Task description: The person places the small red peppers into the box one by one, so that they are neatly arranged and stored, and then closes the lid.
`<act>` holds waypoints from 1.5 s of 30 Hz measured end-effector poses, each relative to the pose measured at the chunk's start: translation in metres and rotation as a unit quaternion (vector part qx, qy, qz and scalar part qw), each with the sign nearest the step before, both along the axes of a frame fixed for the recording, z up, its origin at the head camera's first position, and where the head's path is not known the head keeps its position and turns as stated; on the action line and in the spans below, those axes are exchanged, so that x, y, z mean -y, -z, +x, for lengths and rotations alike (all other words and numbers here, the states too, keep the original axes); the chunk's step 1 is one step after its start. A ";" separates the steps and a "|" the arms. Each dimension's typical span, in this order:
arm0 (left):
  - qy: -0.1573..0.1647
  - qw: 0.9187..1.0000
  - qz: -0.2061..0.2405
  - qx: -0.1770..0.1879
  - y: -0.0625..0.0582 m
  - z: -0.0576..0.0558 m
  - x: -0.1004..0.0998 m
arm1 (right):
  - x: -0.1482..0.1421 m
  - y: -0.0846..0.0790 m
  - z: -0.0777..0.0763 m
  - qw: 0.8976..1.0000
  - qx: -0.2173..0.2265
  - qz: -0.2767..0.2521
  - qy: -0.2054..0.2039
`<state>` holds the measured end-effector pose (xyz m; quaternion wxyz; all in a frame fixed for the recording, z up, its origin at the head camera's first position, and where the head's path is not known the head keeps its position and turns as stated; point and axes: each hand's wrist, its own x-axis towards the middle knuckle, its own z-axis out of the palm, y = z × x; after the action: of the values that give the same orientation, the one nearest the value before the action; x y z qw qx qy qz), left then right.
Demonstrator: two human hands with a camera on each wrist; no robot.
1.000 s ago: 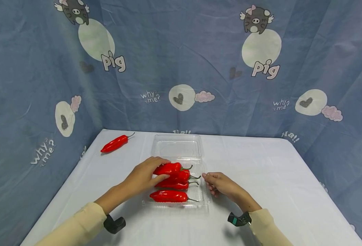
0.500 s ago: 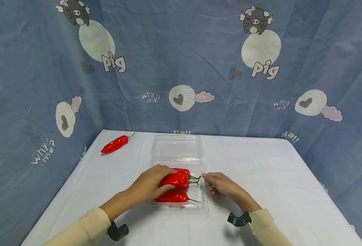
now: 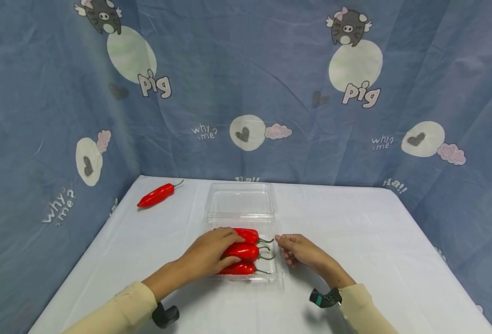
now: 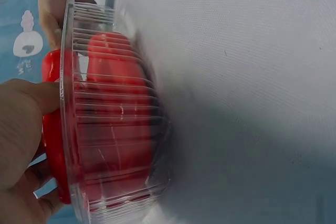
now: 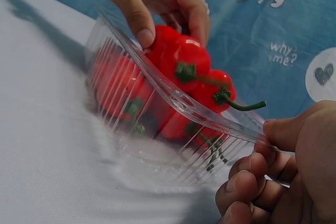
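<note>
In the lower centre of the head view, the left hand (image 3: 212,253) grips a red pepper (image 3: 246,252) between thumb and fingers, atop other peppers (image 3: 250,235) in the clear box (image 3: 277,268), while the right hand (image 3: 304,253) pinches the box's right rim. Caution — the gripped pepper could roll if released off balance on the rounded pile, and the light box could slide if the rim grip loosens. A white table (image 3: 333,213) spans the lower frame — lone pepper (image 3: 157,195) at centre left — with blue printed cloth (image 3: 288,97) behind.
</note>
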<state>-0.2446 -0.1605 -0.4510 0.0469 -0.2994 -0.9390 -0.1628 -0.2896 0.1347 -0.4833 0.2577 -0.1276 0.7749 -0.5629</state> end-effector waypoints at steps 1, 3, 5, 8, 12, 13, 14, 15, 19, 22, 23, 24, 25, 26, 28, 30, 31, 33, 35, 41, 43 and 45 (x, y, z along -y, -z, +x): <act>0.000 1.000 0.000 -0.001 0.000 0.000 0.000 | 0.000 0.000 0.000 1.000 0.001 0.000 0.000; -0.001 1.000 0.001 -0.001 0.001 0.000 0.000 | 0.000 0.001 0.000 1.000 0.002 0.000 0.001; -0.001 1.000 0.001 -0.003 0.001 0.001 0.000 | 0.000 0.001 0.000 1.000 0.002 0.000 0.000; -0.003 1.000 0.002 0.002 0.001 0.001 0.000 | -0.001 0.001 0.000 1.000 0.003 -0.001 -0.001; -0.009 1.000 0.003 0.020 -0.002 0.002 0.002 | -0.001 0.001 -0.001 1.000 0.003 -0.002 -0.004; -0.010 1.000 0.004 0.023 -0.003 0.001 0.003 | -0.001 0.001 -0.001 1.000 0.003 -0.003 -0.004; -0.011 1.000 0.006 0.025 -0.004 0.001 0.004 | -0.001 0.002 -0.001 1.000 0.004 -0.003 -0.003; -0.011 1.000 0.009 0.026 -0.005 0.000 0.005 | -0.001 0.002 -0.001 1.000 0.005 -0.002 -0.002; -0.013 0.999 0.025 0.027 -0.012 -0.003 0.009 | -0.001 0.002 -0.002 1.000 0.008 -0.001 0.001; -0.021 0.999 0.037 0.028 -0.016 -0.006 0.014 | -0.001 0.002 -0.002 1.000 0.009 0.001 0.000; -0.025 0.998 0.041 0.029 -0.018 -0.007 0.016 | -0.001 0.002 -0.002 1.000 0.008 0.002 -0.001; -0.030 0.998 0.044 0.030 -0.020 -0.009 0.018 | -0.001 0.002 -0.002 1.000 0.008 0.002 -0.001; -0.036 0.998 0.047 0.030 -0.022 -0.011 0.020 | -0.001 0.002 -0.002 1.000 0.007 0.001 -0.002; -0.042 0.997 0.051 0.033 -0.023 -0.013 0.023 | 0.000 0.002 -0.002 1.000 0.007 0.001 -0.002; -0.052 0.996 0.058 0.036 -0.026 -0.018 0.028 | 0.000 0.002 -0.002 1.000 0.006 -0.001 -0.002; -0.066 0.995 0.060 0.037 -0.028 -0.025 0.035 | 0.000 0.002 -0.001 1.000 0.007 -0.001 -0.001; -0.072 0.995 0.061 0.038 -0.029 -0.028 0.039 | 0.000 0.001 -0.001 1.000 0.007 -0.001 -0.001; -0.084 0.994 0.062 0.041 -0.029 -0.035 0.047 | -0.001 0.001 -0.001 1.000 0.007 0.000 0.000; -0.097 0.992 0.060 0.043 -0.030 -0.042 0.056 | -0.001 0.001 -0.001 1.000 0.007 0.002 0.000; -0.119 0.991 0.054 0.025 -0.030 -0.063 0.085 | -0.001 0.000 -0.001 1.000 0.006 0.003 0.000; -0.127 0.990 0.051 0.019 -0.028 -0.069 0.094 | -0.001 0.000 -0.001 1.000 0.006 0.003 0.000; -0.134 0.990 0.049 0.018 -0.027 -0.074 0.102 | -0.001 0.000 -0.001 1.000 0.006 0.003 -0.001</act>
<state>-0.3190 -0.2625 -0.4242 0.0659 -0.1656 -0.9621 -0.2064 -0.2907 0.1357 -0.4830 0.2637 -0.1242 0.7747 -0.5612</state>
